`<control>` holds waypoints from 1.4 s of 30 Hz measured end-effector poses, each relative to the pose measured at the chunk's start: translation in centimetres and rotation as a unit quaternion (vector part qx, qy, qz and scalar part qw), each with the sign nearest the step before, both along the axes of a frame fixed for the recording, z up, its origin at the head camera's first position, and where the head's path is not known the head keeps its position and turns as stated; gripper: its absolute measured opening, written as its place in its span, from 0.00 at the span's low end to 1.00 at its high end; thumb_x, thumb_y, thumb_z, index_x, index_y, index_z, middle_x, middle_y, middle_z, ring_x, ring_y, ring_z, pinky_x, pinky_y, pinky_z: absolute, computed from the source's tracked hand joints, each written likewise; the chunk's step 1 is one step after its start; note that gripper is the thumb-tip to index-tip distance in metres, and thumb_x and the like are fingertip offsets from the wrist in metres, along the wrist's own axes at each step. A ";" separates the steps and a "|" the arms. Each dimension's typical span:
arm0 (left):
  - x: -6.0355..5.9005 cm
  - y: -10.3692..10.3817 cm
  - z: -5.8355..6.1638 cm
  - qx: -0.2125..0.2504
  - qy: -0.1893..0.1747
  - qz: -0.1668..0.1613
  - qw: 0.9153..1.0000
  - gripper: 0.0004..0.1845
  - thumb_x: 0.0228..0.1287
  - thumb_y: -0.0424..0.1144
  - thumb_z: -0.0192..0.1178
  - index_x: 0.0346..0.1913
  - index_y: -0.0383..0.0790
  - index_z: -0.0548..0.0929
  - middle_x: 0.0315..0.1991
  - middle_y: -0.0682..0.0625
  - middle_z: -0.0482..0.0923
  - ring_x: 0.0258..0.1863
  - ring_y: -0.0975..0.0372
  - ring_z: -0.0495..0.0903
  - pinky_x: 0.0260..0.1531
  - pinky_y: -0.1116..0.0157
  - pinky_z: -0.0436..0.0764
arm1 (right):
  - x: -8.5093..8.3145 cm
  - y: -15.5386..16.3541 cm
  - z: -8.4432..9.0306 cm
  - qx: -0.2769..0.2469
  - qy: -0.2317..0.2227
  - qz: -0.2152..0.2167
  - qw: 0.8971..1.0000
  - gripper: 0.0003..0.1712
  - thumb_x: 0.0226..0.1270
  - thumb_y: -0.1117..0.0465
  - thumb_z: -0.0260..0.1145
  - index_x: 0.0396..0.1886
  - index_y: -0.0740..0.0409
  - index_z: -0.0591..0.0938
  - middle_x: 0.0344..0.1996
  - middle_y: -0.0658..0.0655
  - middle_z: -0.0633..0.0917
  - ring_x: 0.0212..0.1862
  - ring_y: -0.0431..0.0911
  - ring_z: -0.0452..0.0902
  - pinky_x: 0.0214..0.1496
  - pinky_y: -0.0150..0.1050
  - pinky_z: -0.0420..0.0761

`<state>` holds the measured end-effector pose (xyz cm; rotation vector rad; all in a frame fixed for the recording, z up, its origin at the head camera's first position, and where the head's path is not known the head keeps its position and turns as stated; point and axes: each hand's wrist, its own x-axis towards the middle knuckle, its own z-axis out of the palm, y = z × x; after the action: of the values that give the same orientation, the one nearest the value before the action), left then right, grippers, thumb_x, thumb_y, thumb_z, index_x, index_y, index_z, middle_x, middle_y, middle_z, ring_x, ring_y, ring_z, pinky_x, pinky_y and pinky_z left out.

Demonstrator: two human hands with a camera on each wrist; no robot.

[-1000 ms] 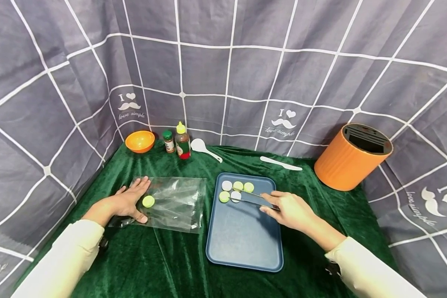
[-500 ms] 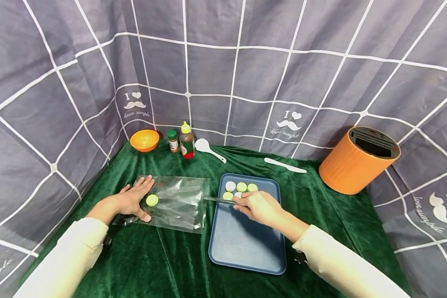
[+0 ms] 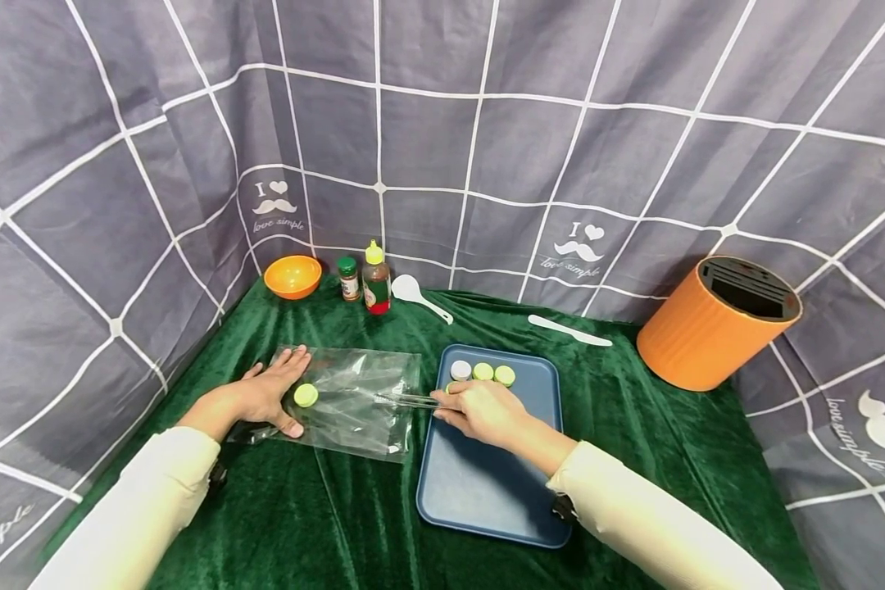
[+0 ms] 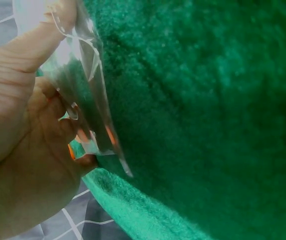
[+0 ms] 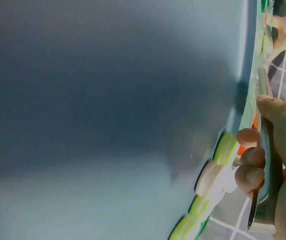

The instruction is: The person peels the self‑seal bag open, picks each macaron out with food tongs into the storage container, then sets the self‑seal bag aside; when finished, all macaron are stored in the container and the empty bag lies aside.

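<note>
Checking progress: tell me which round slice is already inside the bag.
The green slice by the left hand, inside the clear bag; the others sit on the blue tray.

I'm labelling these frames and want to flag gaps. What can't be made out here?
- Head view: whether the tongs carry a slice; their tips blur against the glossy plastic bag.
- Head view: the slice under the right hand, mostly covered by it.
- Left wrist view: the left hand and crumpled plastic fill the frame; the bag's inside is hidden.
- Right wrist view: the tray is blurred and the slices are cut off at the edge.
</note>
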<state>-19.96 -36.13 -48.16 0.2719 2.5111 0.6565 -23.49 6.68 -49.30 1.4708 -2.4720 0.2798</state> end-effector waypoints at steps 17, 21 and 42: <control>0.0 0.0 -0.1 -0.022 0.000 0.003 1.000 0.80 0.49 0.59 0.86 0.91 0.33 0.40 0.92 0.34 0.28 0.90 0.34 0.28 0.81 0.24 0.35 | 1.1 -6.4 0.1 0.019 -0.061 0.003 0.998 0.19 0.84 0.45 0.68 0.65 0.46 0.91 0.40 0.47 0.90 0.37 0.42 0.90 0.29 0.39 0.84; -0.3 -0.3 -0.6 -0.019 0.003 -0.002 1.000 0.81 0.49 0.61 0.85 0.91 0.34 0.39 0.92 0.35 0.27 0.90 0.35 0.27 0.81 0.24 0.34 | 1.3 -7.7 0.2 0.024 -0.081 -0.008 0.996 0.23 0.85 0.45 0.67 0.68 0.48 0.89 0.52 0.52 0.93 0.44 0.44 0.93 0.32 0.39 0.87; -1.7 -2.6 -4.3 -0.012 0.021 -0.001 1.000 0.89 0.35 0.78 0.82 0.93 0.44 0.39 0.93 0.44 0.26 0.92 0.41 0.26 0.83 0.27 0.34 | 1.6 -11.0 -0.1 0.076 -0.048 -0.049 0.995 0.27 0.85 0.38 0.63 0.73 0.42 0.86 0.45 0.46 0.88 0.37 0.42 0.88 0.32 0.37 0.85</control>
<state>-21.62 -38.69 -52.48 0.2825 2.5571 0.6254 -21.87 -4.31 -49.43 1.4166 -2.6873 0.1499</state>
